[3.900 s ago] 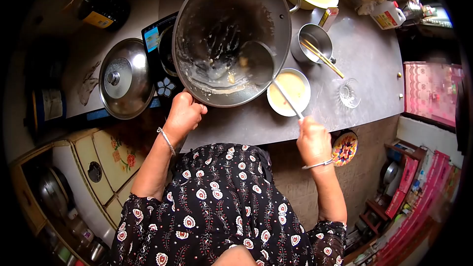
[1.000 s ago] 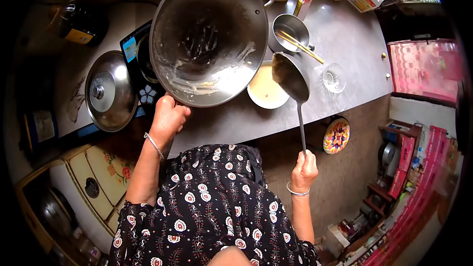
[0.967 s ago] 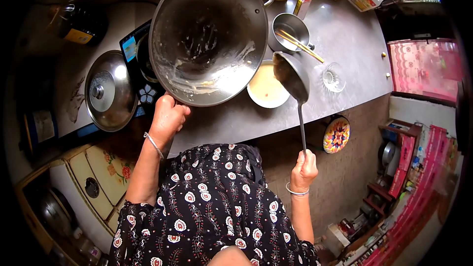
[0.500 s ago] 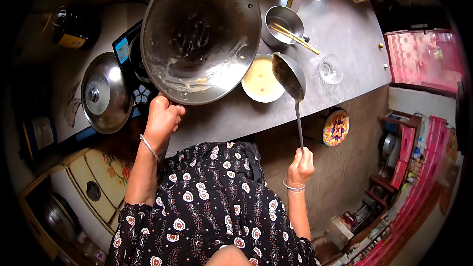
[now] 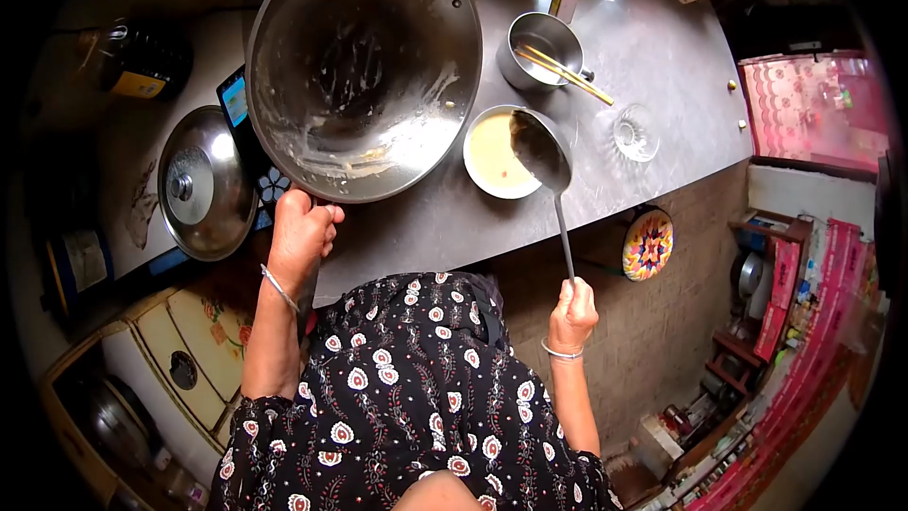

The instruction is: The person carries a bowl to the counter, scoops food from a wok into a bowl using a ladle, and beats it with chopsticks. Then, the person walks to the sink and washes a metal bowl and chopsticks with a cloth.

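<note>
My left hand (image 5: 305, 232) is closed around the near handle of a large dark wok (image 5: 364, 66), which is tilted so its inside faces me. Whitish streaks and a few pale bits cling to the wok's inner wall. In my right hand (image 5: 571, 314) is the handle of a metal ladle (image 5: 542, 151). The ladle's bowl is over the right side of a white bowl (image 5: 493, 149) of pale yellow liquid, hiding part of it. I cannot tell whether the ladle touches the liquid.
Behind the bowl stands a metal pot (image 5: 539, 43) with chopsticks (image 5: 567, 74) across it. A clear glass (image 5: 632, 132) is to its right. A glass-topped lid (image 5: 203, 185) lies at the left, beside a cooktop (image 5: 253, 147). A patterned round stool (image 5: 648, 243) stands below the counter's edge.
The wok has shifted left, off toward the cooktop side. The ladle has moved left, and its bowl now covers more of the white bowl. Both hands keep their grips.
</note>
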Motion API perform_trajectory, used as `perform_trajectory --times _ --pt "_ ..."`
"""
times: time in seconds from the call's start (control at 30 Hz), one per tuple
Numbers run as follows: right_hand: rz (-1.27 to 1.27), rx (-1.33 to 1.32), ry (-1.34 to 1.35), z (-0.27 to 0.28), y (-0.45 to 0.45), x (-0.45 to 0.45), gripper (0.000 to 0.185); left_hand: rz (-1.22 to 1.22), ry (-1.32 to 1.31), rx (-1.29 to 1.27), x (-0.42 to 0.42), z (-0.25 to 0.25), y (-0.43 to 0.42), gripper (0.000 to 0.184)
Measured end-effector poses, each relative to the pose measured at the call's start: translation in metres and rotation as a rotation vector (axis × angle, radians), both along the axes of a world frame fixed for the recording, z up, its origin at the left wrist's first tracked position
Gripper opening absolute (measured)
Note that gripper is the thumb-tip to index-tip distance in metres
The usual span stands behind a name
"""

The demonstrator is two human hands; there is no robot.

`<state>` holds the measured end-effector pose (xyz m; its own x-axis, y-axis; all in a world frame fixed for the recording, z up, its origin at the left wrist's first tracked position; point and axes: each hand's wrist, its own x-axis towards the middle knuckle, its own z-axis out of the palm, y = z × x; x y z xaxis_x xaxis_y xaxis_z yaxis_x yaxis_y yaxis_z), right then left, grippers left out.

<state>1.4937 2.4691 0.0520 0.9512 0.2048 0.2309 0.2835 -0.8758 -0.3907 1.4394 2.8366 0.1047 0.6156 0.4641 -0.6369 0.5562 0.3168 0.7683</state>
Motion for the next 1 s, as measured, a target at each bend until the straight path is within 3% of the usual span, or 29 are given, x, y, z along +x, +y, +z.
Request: perform_trajectory --times 0.23,0.5,0.6,0.77,0.83,1.0 --pt "0.032 -0.063 -0.005 0.001 -0.002 0.003 0.01 -0.01 0.028 0.01 0.0 0.005 -0.001 0.01" --pt "-0.003 0.061 0.049 -0.004 -0.003 -0.003 0.009 0.01 0.017 0.022 0.001 0.004 -0.001 0.008" --pt "-0.086 0.132 0.264 -0.006 -0.007 -0.003 0.01 0.019 0.007 0.003 -0.002 0.001 -0.002 0.009" --pt "-0.197 0.671 0.692 -0.001 0.004 0.007 0.014 0.021 0.024 -0.011 -0.005 -0.005 0.002 0.015" --pt "-0.153 0.721 0.753 0.011 0.025 0.017 0.017 0.007 0.026 -0.015 -0.007 -0.007 0.004 0.017" --pt "0.15 0.421 0.578 0.016 0.082 0.053 0.017 0.008 0.035 -0.025 -0.006 -0.005 0.005 0.016"
